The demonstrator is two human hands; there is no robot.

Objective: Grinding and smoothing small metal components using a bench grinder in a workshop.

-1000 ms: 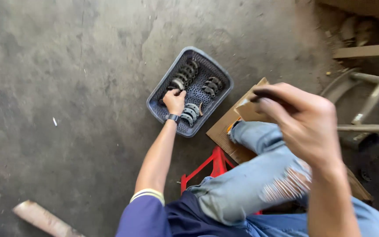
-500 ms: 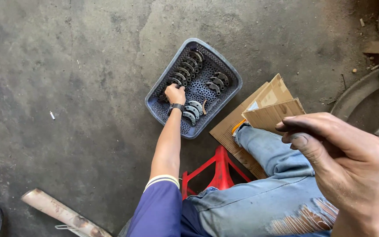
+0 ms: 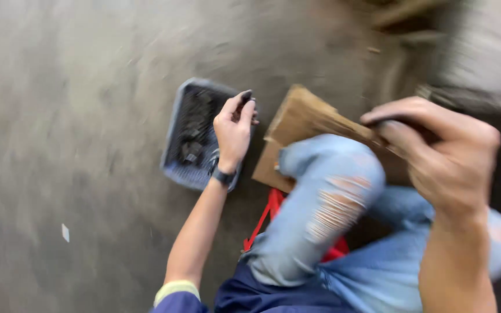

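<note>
A small dark part (image 3: 244, 99), judged rigid and weighty, was pinched by the left hand (image 3: 233, 130) above the basket (image 3: 176, 168); the right hand (image 3: 442, 156) was curled around something dark.

Grey concrete floor (image 3: 76, 116) (blurred), red stool (image 3: 271, 208) on it.

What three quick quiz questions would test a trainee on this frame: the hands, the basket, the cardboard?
1. True or false: the left hand is over the grey basket.
2. What lies on the floor between the basket and the bent knee? A) flat cardboard B) a coiled hose C) a bucket
3. Which hand is raised close to the camera?

Key
1. True; it pinches a small dark part, too blurred to identify.
2. A, the cardboard.
3. The right hand, fingers curled on a dark thing I cannot make out.
</note>
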